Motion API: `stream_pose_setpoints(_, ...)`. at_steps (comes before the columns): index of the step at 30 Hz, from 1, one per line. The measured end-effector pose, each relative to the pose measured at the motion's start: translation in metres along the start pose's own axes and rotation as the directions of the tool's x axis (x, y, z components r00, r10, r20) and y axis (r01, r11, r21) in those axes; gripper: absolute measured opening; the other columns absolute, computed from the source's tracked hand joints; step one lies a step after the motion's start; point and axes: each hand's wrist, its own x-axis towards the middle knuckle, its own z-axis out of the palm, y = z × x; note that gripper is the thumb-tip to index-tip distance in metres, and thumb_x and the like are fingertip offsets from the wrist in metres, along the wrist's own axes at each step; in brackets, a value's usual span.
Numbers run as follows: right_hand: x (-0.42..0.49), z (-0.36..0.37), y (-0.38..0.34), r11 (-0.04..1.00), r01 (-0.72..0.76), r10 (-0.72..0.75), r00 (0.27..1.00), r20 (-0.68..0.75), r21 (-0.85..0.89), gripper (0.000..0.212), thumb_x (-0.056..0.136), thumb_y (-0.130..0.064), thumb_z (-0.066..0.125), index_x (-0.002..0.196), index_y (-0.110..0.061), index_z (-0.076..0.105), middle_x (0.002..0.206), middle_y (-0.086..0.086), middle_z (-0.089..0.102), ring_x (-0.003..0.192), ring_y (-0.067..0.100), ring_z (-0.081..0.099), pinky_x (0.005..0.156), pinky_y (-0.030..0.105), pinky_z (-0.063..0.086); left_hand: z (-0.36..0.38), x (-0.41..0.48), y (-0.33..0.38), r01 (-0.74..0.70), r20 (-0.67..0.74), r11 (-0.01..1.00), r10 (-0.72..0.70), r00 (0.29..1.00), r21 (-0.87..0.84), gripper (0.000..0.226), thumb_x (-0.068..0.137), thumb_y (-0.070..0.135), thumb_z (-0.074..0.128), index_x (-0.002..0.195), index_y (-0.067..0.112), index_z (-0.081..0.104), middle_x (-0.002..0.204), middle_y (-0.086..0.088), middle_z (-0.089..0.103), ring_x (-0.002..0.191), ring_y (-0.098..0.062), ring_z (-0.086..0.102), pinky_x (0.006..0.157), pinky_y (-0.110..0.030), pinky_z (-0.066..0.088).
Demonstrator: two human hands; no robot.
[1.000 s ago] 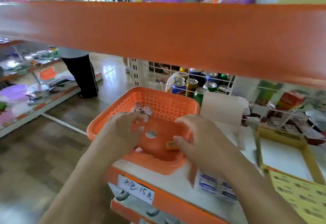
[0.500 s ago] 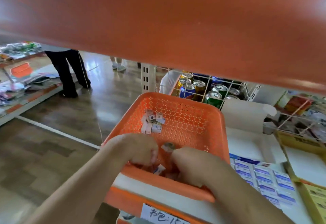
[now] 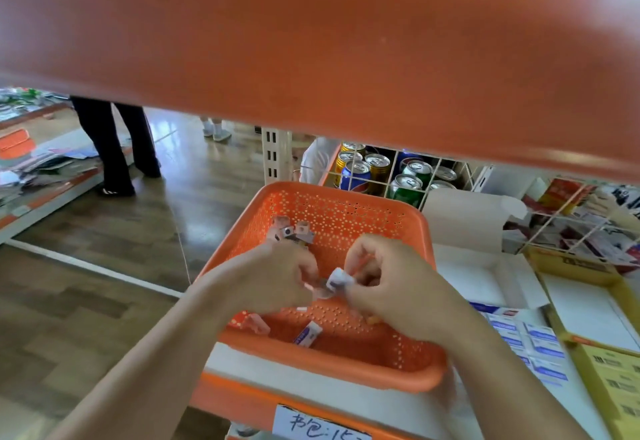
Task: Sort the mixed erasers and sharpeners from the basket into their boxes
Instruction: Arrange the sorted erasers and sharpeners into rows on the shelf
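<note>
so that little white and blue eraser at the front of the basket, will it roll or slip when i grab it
Probably no rolling: the eraser looks like a flat block lying on the basket floor. It looks small, so likely light and easy to pinch. Its printed wrapper may be slightly slick.

The basket is moulded in perforated orange plastic with a smooth, faintly glossy rim. The beam above is coated in glossy orange paint. The floor is laid in polished wood-look planks. The cans are topped with shiny metal. The white box and yellow box are made of matt card. An eraser is sleeved in printed paper.
</note>
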Motion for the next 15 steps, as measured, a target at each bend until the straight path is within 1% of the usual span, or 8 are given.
stream_pose_setpoints(1,-0.005,-0.006,0.002,0.995,-0.013,0.014,1.0,-0.012,0.094,0.013,0.081,-0.017,0.067,0.08,-0.025,0.056,0.066,0.007,0.067,0.061,0.03,0.063,0.06,0.044,0.055,0.001,0.001,0.006,-0.03,-0.084,1.0,0.029,0.996,-0.006,0.007,0.083,0.028,0.068,0.088,0.033,0.067,0.093,0.011,0.065,0.077,-0.002,0.06,0.062,-0.01,0.045)
stream_pose_setpoints(2,-0.01,-0.012,0.004,0.986,-0.013,0.018,1.0,-0.024,0.168,0.013,0.085,-0.013,0.065,0.084,-0.024,0.059,0.067,0.01,0.067,0.063,0.032,0.066,0.061,0.043,0.056,-0.001,-0.002,0.009,-0.061,-0.165,0.997,0.053,0.985,-0.043,0.006,0.083,0.033,0.069,0.089,0.033,0.071,0.091,0.015,0.066,0.077,0.0,0.061,0.066,-0.011,0.047)
stream_pose_setpoints(5,-0.027,-0.032,0.01,0.951,-0.005,0.029,0.997,-0.075,0.308,0.011,0.087,-0.005,0.064,0.091,-0.015,0.068,0.072,0.016,0.067,0.067,0.026,0.071,0.059,0.027,0.057,0.0,-0.009,0.028,-0.161,-0.263,0.947,0.086,0.961,-0.277,0.009,0.081,0.039,0.072,0.085,0.031,0.074,0.082,0.013,0.07,0.073,0.002,0.066,0.075,-0.027,0.057)
stream_pose_setpoints(7,-0.041,-0.044,0.017,0.925,-0.019,0.064,0.992,-0.106,0.38,0.016,0.085,-0.002,0.066,0.092,-0.015,0.071,0.077,0.02,0.067,0.07,0.026,0.071,0.063,0.025,0.058,0.005,-0.011,0.045,-0.203,-0.286,0.892,0.088,0.954,-0.404,0.013,0.08,0.037,0.072,0.081,0.023,0.072,0.076,0.006,0.072,0.066,-0.005,0.069,0.071,-0.034,0.059)
stream_pose_setpoints(8,-0.048,-0.051,0.021,0.915,-0.022,0.078,0.989,-0.124,0.403,0.021,0.082,0.0,0.068,0.089,-0.019,0.074,0.076,0.018,0.066,0.073,0.03,0.071,0.067,0.027,0.058,0.008,-0.01,0.055,-0.226,-0.304,0.866,0.09,0.948,-0.447,0.016,0.079,0.035,0.071,0.08,0.019,0.071,0.072,0.002,0.072,0.063,-0.009,0.07,0.067,-0.032,0.059)
stream_pose_setpoints(10,-0.061,-0.062,0.026,0.913,-0.012,0.073,0.988,-0.134,0.407,0.032,0.078,0.003,0.071,0.084,-0.028,0.077,0.069,0.004,0.067,0.077,0.034,0.07,0.068,0.028,0.057,0.016,-0.011,0.074,-0.265,-0.338,0.822,0.094,0.937,-0.505,0.017,0.081,0.03,0.07,0.078,0.013,0.069,0.065,-0.002,0.071,0.057,-0.012,0.068,0.057,-0.022,0.054)
stream_pose_setpoints(13,-0.083,-0.083,0.042,0.895,-0.02,0.096,0.984,-0.149,0.445,0.048,0.077,0.007,0.07,0.072,-0.04,0.076,0.06,-0.006,0.066,0.061,0.014,0.066,0.055,0.014,0.048,0.034,-0.009,0.109,-0.313,-0.361,0.765,0.113,0.926,-0.563,0.013,0.086,0.021,0.066,0.078,0.011,0.069,0.059,-0.005,0.069,0.049,-0.012,0.063,0.05,-0.018,0.049)
stream_pose_setpoints(15,-0.099,-0.096,0.055,0.893,-0.029,0.122,0.976,-0.178,0.449,0.043,0.079,0.004,0.07,0.073,-0.038,0.076,0.06,-0.004,0.066,0.06,0.01,0.063,0.057,0.016,0.049,0.05,-0.004,0.131,-0.32,-0.353,0.719,0.11,0.929,-0.616,0.012,0.088,0.018,0.064,0.078,0.012,0.07,0.061,-0.006,0.069,0.05,-0.013,0.063,0.05,-0.02,0.05)
